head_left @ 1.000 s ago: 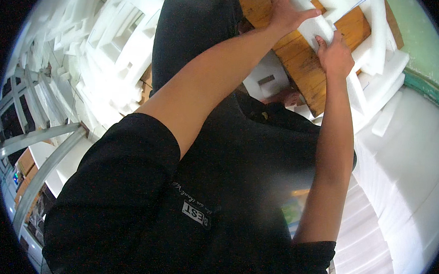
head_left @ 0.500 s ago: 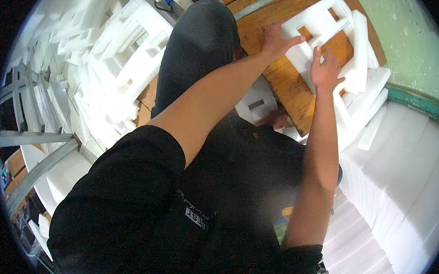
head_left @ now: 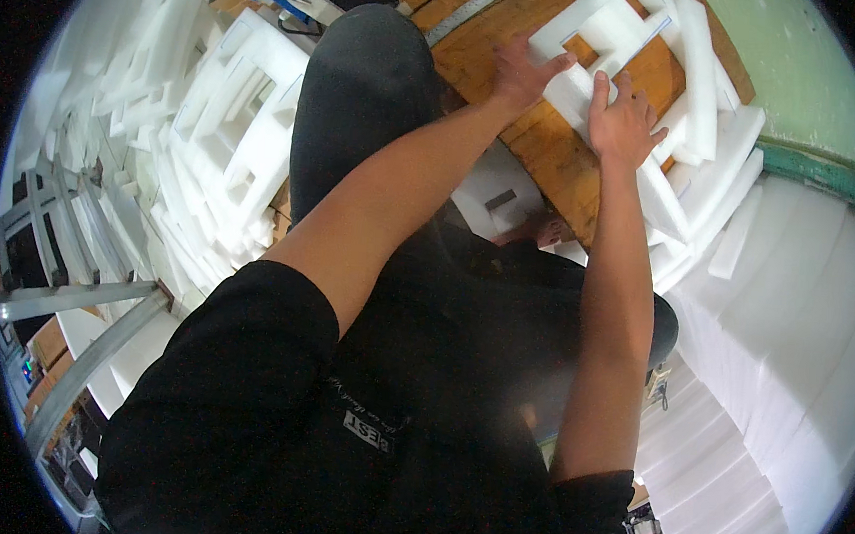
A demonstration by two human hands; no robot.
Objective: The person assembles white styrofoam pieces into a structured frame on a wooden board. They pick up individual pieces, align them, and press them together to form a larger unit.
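A white foam frame (head_left: 622, 28) with cut-out openings lies on a brown wooden bench top (head_left: 558, 168), at the upper right. My left hand (head_left: 526, 79) is at its left edge, the thumb stretched out along the foam and the fingers apart on the far side. Beside it, my right hand (head_left: 623, 127) rests with spread fingers over the near bar of the frame. Neither hand is closed around the foam. An upright foam strip (head_left: 696, 83) stands along the frame's right side.
More white foam pieces (head_left: 732, 177) lean together right of the bench, beside a pale green wall (head_left: 795, 74). Large white foam blocks (head_left: 783, 315) stand below them. At left lie heaped foam frames (head_left: 233, 112) and a metal rack (head_left: 78, 297). A ruler-like strip (head_left: 475, 8) crosses the bench.
The whole view has shifted slightly, so hands and bench sit a little further left. Both hands keep about the same place on the foam frame.
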